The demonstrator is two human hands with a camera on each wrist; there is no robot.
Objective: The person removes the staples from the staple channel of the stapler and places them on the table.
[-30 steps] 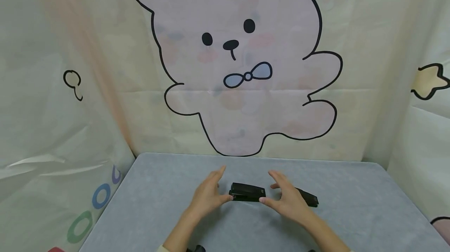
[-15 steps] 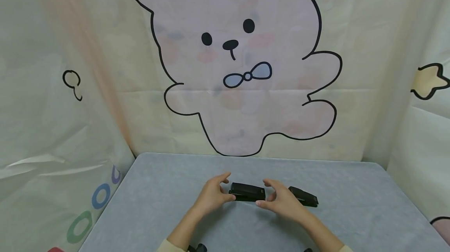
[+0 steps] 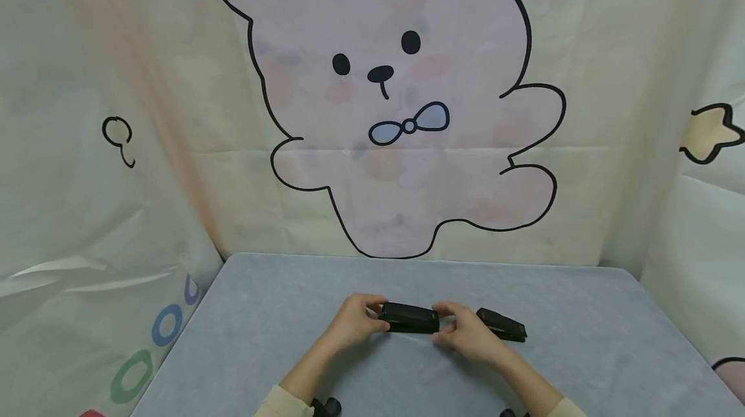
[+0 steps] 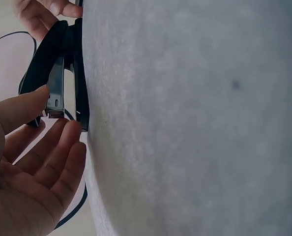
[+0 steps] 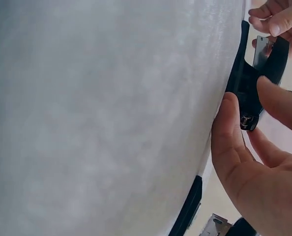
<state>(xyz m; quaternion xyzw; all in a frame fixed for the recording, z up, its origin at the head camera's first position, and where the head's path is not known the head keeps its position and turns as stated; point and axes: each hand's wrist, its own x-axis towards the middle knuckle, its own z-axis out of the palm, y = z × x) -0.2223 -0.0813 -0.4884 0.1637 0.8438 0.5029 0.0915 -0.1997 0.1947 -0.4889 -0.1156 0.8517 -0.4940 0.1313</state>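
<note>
A black stapler point(image 3: 409, 318) lies lengthwise on the cloth-covered table in the head view. At its left end my left hand point(image 3: 355, 321) pinches it between thumb and fingers. My right hand point(image 3: 464, 331) grips the other end, thumb on the near side and index finger on the far side. In the left wrist view the stapler point(image 4: 80, 93) shows its metal magazine between upper arm and base, with my thumb against the upper arm. The right wrist view has my fingers about the hinge end of the stapler point(image 5: 244, 91).
Just right of my right hand lies a second black stapler point(image 3: 504, 326), angled on the grey-blue table point(image 3: 279, 294). Behind the table hangs a cream cloth point(image 3: 233, 210) printed with a cartoon bear; more printed cloth covers both sides.
Both hands, spread wider before, have closed in on the two ends of the stapler and now hold it. The staplers show no clear movement.
</note>
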